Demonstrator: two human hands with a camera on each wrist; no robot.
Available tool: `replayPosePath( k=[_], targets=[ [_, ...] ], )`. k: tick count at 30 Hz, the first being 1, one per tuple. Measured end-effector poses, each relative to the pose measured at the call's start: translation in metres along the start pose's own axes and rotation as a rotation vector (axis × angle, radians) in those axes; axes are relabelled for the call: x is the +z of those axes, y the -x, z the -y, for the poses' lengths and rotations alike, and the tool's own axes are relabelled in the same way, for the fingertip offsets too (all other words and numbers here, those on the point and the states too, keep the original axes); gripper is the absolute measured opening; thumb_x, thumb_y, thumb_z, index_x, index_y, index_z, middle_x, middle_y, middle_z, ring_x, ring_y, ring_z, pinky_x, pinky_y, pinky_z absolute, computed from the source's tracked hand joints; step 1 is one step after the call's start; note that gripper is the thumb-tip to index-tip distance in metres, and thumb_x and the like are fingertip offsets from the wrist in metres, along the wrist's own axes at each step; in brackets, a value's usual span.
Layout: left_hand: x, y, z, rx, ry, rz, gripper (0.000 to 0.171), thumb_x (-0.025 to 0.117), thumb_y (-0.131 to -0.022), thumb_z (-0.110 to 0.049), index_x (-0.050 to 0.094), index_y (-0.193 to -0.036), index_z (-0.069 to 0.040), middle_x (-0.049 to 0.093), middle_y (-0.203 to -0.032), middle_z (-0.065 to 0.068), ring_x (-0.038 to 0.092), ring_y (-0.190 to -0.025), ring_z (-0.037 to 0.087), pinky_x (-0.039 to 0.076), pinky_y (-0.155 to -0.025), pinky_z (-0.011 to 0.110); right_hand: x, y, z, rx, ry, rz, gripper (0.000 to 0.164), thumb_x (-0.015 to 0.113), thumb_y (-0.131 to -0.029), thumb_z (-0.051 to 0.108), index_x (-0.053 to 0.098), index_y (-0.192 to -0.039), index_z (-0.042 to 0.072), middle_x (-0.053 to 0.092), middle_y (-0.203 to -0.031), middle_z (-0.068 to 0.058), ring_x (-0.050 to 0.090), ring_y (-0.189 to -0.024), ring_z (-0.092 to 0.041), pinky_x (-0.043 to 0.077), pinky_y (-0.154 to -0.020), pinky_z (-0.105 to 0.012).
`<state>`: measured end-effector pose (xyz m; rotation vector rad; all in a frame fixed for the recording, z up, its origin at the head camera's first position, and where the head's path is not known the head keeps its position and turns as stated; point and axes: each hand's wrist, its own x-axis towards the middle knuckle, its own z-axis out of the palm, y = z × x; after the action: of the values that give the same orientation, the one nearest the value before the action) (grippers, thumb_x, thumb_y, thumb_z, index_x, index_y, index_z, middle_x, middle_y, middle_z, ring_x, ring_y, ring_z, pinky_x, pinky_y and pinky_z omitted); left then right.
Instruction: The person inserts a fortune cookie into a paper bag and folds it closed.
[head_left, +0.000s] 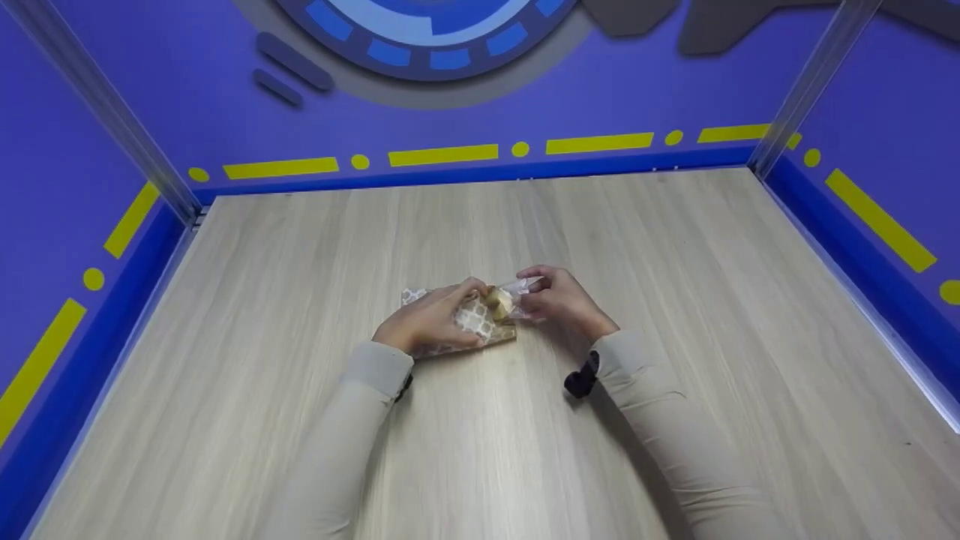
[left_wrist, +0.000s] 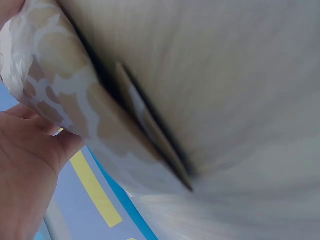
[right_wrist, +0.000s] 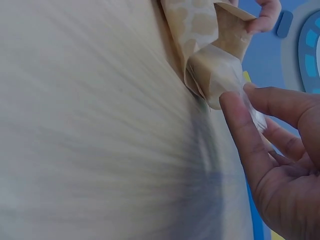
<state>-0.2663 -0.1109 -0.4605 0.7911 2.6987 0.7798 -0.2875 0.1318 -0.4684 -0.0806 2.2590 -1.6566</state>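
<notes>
The patterned paper bag (head_left: 474, 321) lies on the middle of the worktop (head_left: 300, 262), between the two hands, its mouth turned to the right. The left hand (head_left: 431, 319) spans the bag from the left, thumb on the near side and fingers over the far side. That hold seems meant to steady the bag, and the squeeze from both sides probably helps the mouth gape. In the right wrist view the mouth does stand apart, showing brown inner paper (right_wrist: 230, 30).

A clear plastic packet (head_left: 525, 295) sits partly in that mouth and partly outside it, on the right. The right hand (head_left: 562, 300) pinches its outer end between thumb and fingertips, a narrow grip that likely suits thin, slippery film and leaves the opening free. What the packet contains cannot be made out, nor how deep its hidden end reaches.

With the mouth facing the right hand, packet and bag meet roughly in line, so neither arm has to cross the other. Both sleeves (head_left: 330, 450) come in from the near side.
</notes>
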Motion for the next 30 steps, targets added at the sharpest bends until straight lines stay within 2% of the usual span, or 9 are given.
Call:
replayPosePath(
  k=[7, 14, 22, 30],
  targets=[
    [0.000, 0.000, 0.001, 0.024, 0.003, 0.002, 0.066, 0.079, -0.071, -0.038, 0.042, -0.126, -0.035, 0.056, -0.126, -0.002, 0.055, -0.105, 0.017, 0.046, -0.091, 0.038, 0.010, -0.003, 0.001, 0.017, -0.048, 0.006, 0.052, 0.067, -0.083, -0.001, 0.050, -0.132, 0.000, 0.054, -0.095, -0.009, 0.062, -0.068, -0.012, 0.056, -0.064, -0.026],
    [0.000, 0.000, 0.002, 0.019, -0.015, -0.005, 0.068, 0.078, -0.072, -0.040, 0.040, -0.128, -0.037, 0.057, -0.126, -0.001, 0.056, -0.104, 0.018, 0.047, -0.088, 0.039, 0.021, -0.004, 0.002, 0.014, -0.101, -0.035, 0.052, 0.068, -0.080, -0.007, 0.047, -0.128, -0.003, 0.052, -0.090, -0.008, 0.062, -0.062, -0.011, 0.056, -0.060, -0.024],
    [0.000, 0.000, 0.003, 0.029, -0.004, -0.017, 0.069, 0.079, -0.071, -0.039, 0.042, -0.129, -0.036, 0.058, -0.120, -0.002, 0.056, -0.101, 0.017, 0.048, -0.086, 0.037, 0.028, -0.003, 0.003, 0.006, -0.126, -0.060, 0.048, 0.070, -0.078, -0.008, 0.048, -0.120, -0.002, 0.052, -0.085, -0.006, 0.063, -0.062, -0.012, 0.056, -0.060, -0.026],
    [0.001, -0.001, 0.005, 0.045, -0.004, -0.022, 0.069, 0.079, -0.071, -0.039, 0.042, -0.129, -0.035, 0.057, -0.126, -0.002, 0.056, -0.105, 0.017, 0.047, -0.090, 0.038, 0.033, -0.005, 0.003, 0.014, -0.141, -0.059, 0.048, 0.070, -0.079, -0.009, 0.047, -0.120, -0.001, 0.055, -0.083, -0.005, 0.064, -0.062, -0.013, 0.057, -0.061, -0.027]
  ],
)
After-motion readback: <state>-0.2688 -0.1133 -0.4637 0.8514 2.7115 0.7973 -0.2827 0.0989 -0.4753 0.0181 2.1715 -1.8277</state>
